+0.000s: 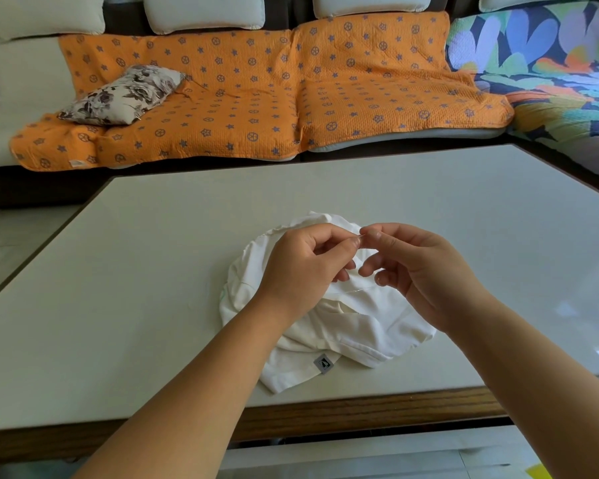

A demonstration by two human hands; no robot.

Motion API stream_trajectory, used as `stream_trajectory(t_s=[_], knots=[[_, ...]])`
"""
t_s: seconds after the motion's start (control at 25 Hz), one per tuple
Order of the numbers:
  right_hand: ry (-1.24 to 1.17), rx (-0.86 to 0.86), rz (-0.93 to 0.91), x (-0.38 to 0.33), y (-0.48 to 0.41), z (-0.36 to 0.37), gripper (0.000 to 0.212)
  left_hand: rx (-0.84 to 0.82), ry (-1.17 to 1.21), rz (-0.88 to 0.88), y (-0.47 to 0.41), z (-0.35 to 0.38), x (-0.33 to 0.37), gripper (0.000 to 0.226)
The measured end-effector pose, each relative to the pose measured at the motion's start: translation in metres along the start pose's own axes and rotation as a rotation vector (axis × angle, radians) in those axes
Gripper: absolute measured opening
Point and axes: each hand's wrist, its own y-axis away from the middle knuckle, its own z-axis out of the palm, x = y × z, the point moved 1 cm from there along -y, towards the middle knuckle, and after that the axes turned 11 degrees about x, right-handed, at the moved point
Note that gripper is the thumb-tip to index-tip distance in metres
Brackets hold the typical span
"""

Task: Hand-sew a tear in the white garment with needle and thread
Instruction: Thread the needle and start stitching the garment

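Note:
The white garment (339,326) lies crumpled on the pale table (153,271), with a small grey label (323,364) near its front hem. Both hands hover just above it, fingertips meeting. My left hand (301,267) pinches something very small between thumb and forefinger. My right hand (412,267) pinches at the same spot, where a tiny glint that may be the needle (360,235) shows. A thin pale thread (355,290) runs across the cloth below the hands. Whether each hand holds needle or thread is too fine to tell.
The table's wooden front edge (325,413) is close to me. A sofa with an orange patterned cover (256,95) stands behind the table, with a floral cushion (121,95) on its left. A colourful throw (550,63) covers the right seat.

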Motion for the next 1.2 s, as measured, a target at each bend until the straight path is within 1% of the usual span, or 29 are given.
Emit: stream_trajectory(t_s=[0.32,0.4,0.6,0.72,0.88,1.0,1.2], knots=[[-0.058,-0.011,0.024,-0.0017,0.0007,-0.0049,0.017,-0.042,0.076,-0.018,-0.0002,-0.0005,0.0003,0.014],[-0.065,-0.019,0.024,-0.0016,0.0009,-0.0056,0.019,-0.043,0.087,-0.024,0.0002,-0.0007,0.0010,0.016],[-0.010,-0.050,-0.009,-0.0034,0.0034,-0.0058,0.034,-0.038,0.105,-0.030,0.0000,-0.0017,0.0016,0.022],[0.032,-0.027,-0.045,-0.0035,0.0045,-0.0044,0.033,-0.043,0.093,-0.019,0.0010,-0.0020,0.0021,0.017],[0.059,0.021,-0.087,-0.0035,0.0056,-0.0009,0.025,-0.046,0.057,0.014,0.0012,-0.0012,0.0017,0.013],[0.039,0.043,-0.082,-0.0037,0.0049,-0.0006,0.022,-0.058,0.035,0.053,0.0010,-0.0013,0.0005,0.013],[0.021,0.057,-0.074,-0.0037,0.0038,-0.0023,0.021,-0.054,0.030,0.055,0.0003,-0.0011,-0.0003,0.013]])
